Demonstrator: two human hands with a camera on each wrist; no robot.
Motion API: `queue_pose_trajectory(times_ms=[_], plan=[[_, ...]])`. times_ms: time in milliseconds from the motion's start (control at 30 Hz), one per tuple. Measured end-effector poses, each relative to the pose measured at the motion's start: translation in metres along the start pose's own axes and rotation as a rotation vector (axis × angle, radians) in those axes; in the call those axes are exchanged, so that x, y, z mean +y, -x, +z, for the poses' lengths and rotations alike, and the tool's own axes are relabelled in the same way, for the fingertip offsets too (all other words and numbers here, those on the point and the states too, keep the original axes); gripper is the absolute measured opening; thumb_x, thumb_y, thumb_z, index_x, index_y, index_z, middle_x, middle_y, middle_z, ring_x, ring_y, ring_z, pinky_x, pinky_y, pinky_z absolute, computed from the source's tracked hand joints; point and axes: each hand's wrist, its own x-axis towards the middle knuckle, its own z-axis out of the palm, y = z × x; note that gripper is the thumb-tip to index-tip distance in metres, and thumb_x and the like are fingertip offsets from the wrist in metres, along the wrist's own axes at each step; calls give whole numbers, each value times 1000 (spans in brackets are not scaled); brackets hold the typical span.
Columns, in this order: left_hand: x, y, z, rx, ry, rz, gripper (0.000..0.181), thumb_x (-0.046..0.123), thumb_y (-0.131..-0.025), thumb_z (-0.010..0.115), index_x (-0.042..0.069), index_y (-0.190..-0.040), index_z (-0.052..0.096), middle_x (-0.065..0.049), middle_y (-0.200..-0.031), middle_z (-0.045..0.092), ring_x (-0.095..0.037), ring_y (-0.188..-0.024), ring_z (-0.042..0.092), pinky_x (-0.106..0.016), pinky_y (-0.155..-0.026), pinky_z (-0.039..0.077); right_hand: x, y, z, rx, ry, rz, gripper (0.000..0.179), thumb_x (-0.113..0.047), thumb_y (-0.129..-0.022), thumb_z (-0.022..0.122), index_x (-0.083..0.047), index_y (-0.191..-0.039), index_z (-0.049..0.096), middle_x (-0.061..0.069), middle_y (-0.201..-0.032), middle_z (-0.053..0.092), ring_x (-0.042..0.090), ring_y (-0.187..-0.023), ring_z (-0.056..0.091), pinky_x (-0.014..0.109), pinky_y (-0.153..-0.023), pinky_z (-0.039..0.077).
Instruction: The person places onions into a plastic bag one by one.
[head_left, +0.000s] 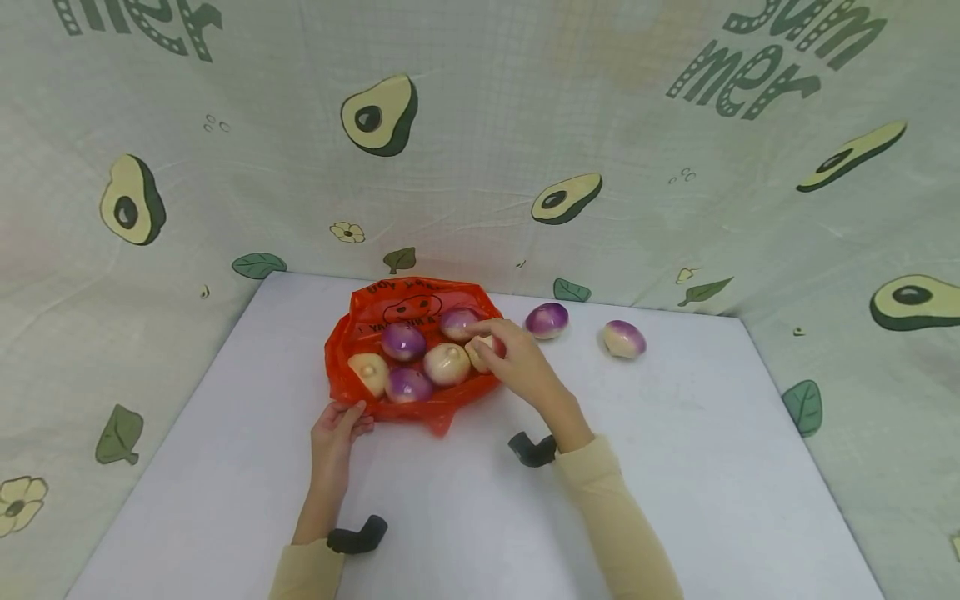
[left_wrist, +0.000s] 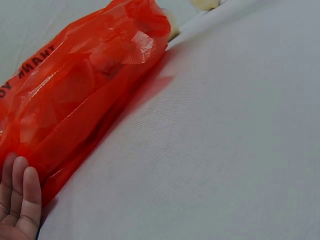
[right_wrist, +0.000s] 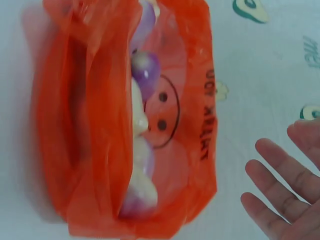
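An open red plastic bag [head_left: 442, 417] printed with a face sits on the white table, holding several purple-and-white turnips [head_left: 403, 342]. At its near left edge, my left hand [head_left: 336, 429] pinches the bag's rim between thumb and fingers. In the left wrist view, the fingers [left_wrist: 31, 195] lie against the red plastic. My right hand [head_left: 521, 362] hovers over the bag's right side, thumb and index finger parted above a pale turnip [head_left: 477, 357]. The right wrist view shows its fingers [right_wrist: 267, 182] spread and holding nothing. The bag's near wall hides part of the turnips there.
Two more turnips lie outside the bag on its right, one mostly purple [head_left: 547, 321] and another half white [head_left: 624, 339]. Behind the white table [head_left: 712, 467] hangs a cloth [head_left: 465, 125] with avocado prints. Black straps [head_left: 358, 535] are at both wrists.
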Motion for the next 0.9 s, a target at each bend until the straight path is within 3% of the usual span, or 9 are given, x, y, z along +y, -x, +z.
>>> queue_pose_trajectory(times_ms=[100,300,500,700,900], plan=[[0,1,0,-11,-13,4,34,33,-87,63,6,-103,50,8,-77,65,-7,-71,64,-18,-76,55,12,3,-11,47,15,44,26,-22,-93,56,-12,-116,61,4,-118,61,23,-116,52,46,-102,42],[1,1,0,-20,-48,0,38,36,-87,63,5,-105,49,9,-78,66,-7,-74,64,-17,-77,54,44,9,-34,173,40,54,23,-15,-90,59,-10,-113,61,8,-115,62,25,-112,54,47,-99,45],[1,1,0,-11,-38,2,36,35,-88,63,6,-104,50,8,-77,66,-7,-72,64,-18,-77,54,79,17,-56,271,99,57,27,-9,-87,61,-3,-114,60,16,-118,59,32,-117,48,50,-104,36],[0,1,0,-8,-33,-4,33,34,-88,63,8,-103,50,9,-76,65,-6,-71,64,-18,-77,54,111,28,-73,283,131,187,30,-11,-87,60,-3,-117,57,19,-126,52,36,-123,41,53,-107,26],[0,0,0,-9,-23,9,33,34,-88,63,7,-101,50,9,-75,66,-7,-71,64,-18,-77,54,138,36,-84,333,156,273,35,-12,-85,62,0,-118,55,24,-128,47,42,-123,37,56,-104,27]])
